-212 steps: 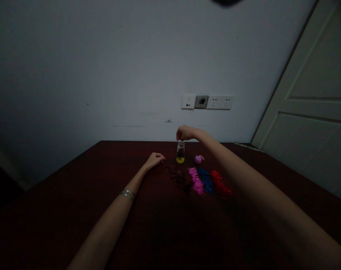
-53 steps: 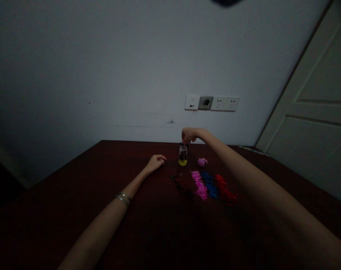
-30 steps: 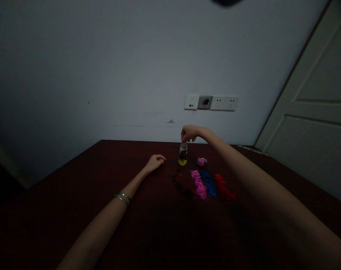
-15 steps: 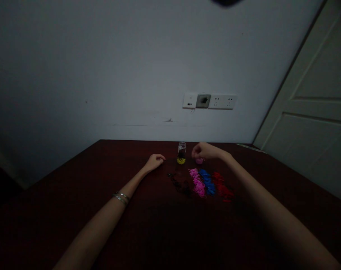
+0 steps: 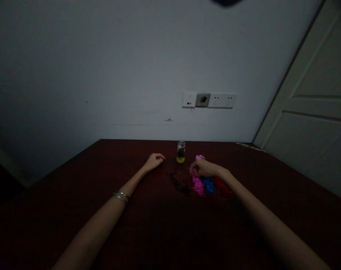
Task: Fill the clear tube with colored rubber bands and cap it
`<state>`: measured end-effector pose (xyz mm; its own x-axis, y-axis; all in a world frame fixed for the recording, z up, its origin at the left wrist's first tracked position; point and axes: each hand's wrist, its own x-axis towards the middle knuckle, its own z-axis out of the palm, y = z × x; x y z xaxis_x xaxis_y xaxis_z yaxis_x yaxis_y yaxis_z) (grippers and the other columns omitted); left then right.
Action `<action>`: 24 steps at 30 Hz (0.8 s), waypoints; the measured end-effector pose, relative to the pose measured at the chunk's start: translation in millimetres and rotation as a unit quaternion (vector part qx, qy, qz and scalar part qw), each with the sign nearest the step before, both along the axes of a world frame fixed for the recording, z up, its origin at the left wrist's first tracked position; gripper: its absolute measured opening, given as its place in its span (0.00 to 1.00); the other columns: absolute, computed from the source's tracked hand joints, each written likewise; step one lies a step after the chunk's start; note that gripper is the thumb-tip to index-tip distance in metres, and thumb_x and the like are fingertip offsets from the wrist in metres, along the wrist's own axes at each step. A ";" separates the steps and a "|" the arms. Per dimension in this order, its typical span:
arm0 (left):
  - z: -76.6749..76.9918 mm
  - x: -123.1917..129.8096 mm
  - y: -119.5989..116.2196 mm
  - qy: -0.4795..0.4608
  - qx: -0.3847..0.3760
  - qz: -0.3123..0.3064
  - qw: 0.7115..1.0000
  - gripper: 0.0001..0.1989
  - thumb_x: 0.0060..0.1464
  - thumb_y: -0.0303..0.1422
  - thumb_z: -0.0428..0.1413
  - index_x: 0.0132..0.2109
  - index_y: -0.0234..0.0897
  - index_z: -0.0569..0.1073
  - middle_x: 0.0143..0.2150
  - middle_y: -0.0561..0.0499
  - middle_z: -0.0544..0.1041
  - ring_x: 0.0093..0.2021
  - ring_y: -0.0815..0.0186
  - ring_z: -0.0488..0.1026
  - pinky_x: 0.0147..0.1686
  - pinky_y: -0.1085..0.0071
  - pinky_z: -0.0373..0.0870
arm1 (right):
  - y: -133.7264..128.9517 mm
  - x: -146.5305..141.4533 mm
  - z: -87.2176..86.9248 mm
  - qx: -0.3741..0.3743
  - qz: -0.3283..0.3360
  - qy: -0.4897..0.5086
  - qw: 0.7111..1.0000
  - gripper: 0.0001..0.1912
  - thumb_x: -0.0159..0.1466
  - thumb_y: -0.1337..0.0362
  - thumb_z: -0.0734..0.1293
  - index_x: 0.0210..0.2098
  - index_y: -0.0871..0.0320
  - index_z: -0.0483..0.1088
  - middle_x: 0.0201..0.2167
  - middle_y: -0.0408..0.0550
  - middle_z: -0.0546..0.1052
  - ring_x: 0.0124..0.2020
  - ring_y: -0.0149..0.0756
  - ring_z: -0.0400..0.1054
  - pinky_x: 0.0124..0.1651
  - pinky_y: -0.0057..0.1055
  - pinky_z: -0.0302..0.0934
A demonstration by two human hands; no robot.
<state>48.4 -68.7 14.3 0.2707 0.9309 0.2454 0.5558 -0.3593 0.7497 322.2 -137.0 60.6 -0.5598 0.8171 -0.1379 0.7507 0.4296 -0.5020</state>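
My left hand [image 5: 154, 161] rests on the table left of the jar, fingers loosely stretched out and holding nothing. My right hand [image 5: 204, 168] is over the far end of the pink rubber-band pile [image 5: 198, 186], its fingertips pinched together at the bands. Whether a band is between them is too dark to see. The blue pile [image 5: 208, 185] and the red pile [image 5: 222, 188] lie beside it, partly covered by my hand and wrist. A clear glass jar [image 5: 181, 152] stands between my hands, with yellow at the bottom and dark pieces above. Black bands [image 5: 183, 188] are scattered left of the pink ones.
A pink object [image 5: 200, 157] sits just behind my right hand, partly hidden. The dark red table [image 5: 148, 225] meets a pale wall with a row of sockets [image 5: 210, 100]. A white panelled door [image 5: 313, 112] stands at the right.
My right hand has moved toward me, from above the pink object at the back down to the pink bands. My left hand and the jar stay put.
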 end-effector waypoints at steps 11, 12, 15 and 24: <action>-5.5 -2.1 5.2 0.007 0.006 -0.009 1.000 0.14 0.42 0.27 0.48 0.35 0.30 0.76 0.24 0.51 0.72 0.25 0.70 0.65 0.27 0.76 0.61 | -0.2 2.6 -1.7 0.020 -0.018 0.018 0.999 0.06 0.48 0.70 0.62 0.25 0.61 0.70 0.23 0.44 0.72 0.25 0.29 0.63 0.27 0.24 0.55; -5.7 -2.2 5.3 0.005 0.003 -0.010 1.000 0.14 0.43 0.27 0.48 0.35 0.30 0.76 0.24 0.51 0.72 0.25 0.71 0.65 0.27 0.76 0.60 | 0.6 3.2 -2.0 0.026 -0.017 0.017 0.999 0.06 0.48 0.70 0.62 0.25 0.61 0.71 0.23 0.44 0.72 0.25 0.29 0.63 0.27 0.24 0.55; -5.9 -2.3 5.3 0.007 -0.001 -0.008 1.000 0.14 0.43 0.26 0.48 0.35 0.30 0.76 0.24 0.52 0.71 0.24 0.71 0.64 0.26 0.76 0.60 | 3.3 5.9 -3.1 0.032 -0.016 0.016 0.999 0.07 0.48 0.71 0.62 0.26 0.62 0.70 0.23 0.45 0.72 0.25 0.29 0.62 0.27 0.24 0.55; -2.7 -1.6 3.5 0.034 0.003 -0.005 0.999 0.14 0.44 0.27 0.48 0.36 0.29 0.76 0.24 0.52 0.72 0.25 0.71 0.64 0.27 0.76 0.60 | 5.3 9.6 -6.3 0.021 -0.010 0.035 0.999 0.08 0.47 0.70 0.61 0.27 0.64 0.71 0.23 0.45 0.71 0.25 0.29 0.62 0.28 0.24 0.55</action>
<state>46.8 -65.2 11.6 0.2968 0.9264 0.2317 0.6022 -0.3699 0.7075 331.8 -131.7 54.3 -0.5505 0.8323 -0.0652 0.7233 0.4365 -0.5351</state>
